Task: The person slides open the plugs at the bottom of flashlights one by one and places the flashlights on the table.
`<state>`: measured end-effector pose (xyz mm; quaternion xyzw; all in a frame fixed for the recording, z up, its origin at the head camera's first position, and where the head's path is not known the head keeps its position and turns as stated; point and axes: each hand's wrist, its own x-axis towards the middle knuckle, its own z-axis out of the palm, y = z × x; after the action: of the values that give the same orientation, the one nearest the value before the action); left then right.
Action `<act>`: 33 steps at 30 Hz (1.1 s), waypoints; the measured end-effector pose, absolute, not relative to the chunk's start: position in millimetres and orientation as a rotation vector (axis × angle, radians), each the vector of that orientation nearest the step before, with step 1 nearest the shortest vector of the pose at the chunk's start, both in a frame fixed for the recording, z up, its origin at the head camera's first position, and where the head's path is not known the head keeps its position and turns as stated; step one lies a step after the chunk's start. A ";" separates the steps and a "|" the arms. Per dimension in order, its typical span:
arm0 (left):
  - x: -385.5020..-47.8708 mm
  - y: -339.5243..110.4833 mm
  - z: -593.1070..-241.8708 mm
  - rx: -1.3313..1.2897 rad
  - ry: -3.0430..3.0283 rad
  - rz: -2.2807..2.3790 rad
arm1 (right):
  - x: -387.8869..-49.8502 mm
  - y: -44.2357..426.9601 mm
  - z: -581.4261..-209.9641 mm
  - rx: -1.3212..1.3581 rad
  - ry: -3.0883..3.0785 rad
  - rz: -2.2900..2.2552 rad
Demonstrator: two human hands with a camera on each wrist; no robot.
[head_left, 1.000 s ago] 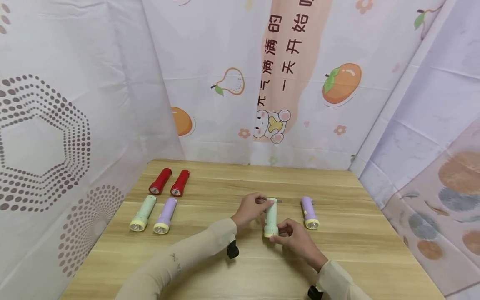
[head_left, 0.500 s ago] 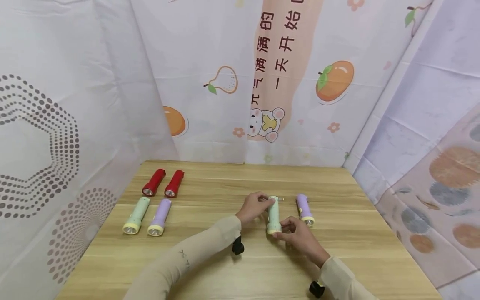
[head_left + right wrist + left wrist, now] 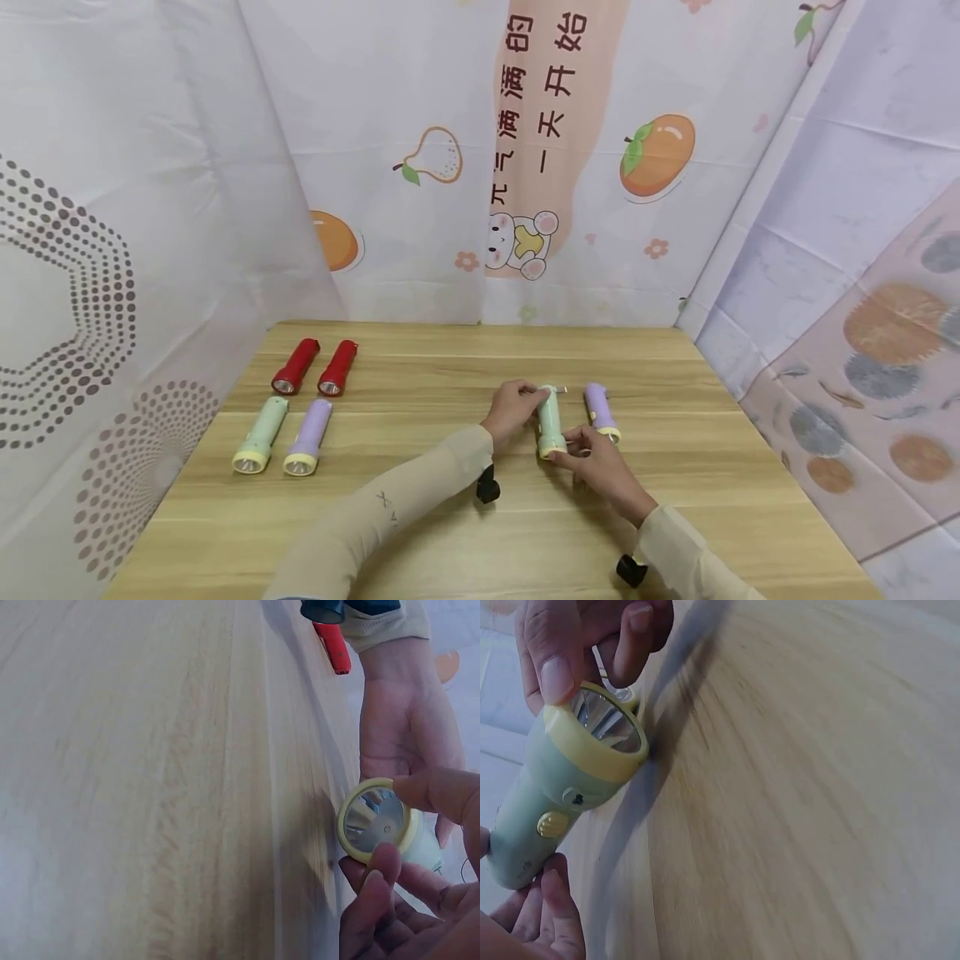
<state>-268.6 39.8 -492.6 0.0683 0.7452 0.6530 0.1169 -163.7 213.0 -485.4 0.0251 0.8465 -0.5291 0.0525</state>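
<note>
Head view: our left fingers and right fingers hold the green flashlight, lens end toward us, long axis fore-and-aft.

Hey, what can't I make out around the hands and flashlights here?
Head view: thin piece at the tail of the held flashlight, too small to identify.
Head view: marks on the left sleeve, too blurred to read.
Head view: front of the purple flashlight near the right hand, partly hidden by that hand.
Left wrist view: left hand, cut off by the left and bottom edges.
</note>
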 end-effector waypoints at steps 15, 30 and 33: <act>-274.1 51.0 -494.6 0.109 2.206 1.941 | -161.2 205.6 -488.2 0.123 2.762 -1.570; -286.1 62.4 -496.6 0.062 2.363 1.803 | -162.3 206.8 -481.3 0.169 2.921 -1.383; -288.8 64.6 -495.9 0.052 2.373 1.779 | -163.7 208.1 -481.1 0.177 2.925 -1.374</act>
<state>-288.8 64.6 -495.9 0.0173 0.7970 0.5973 0.0875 -163.7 208.1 -481.1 0.0546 0.9028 -0.4241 -0.0473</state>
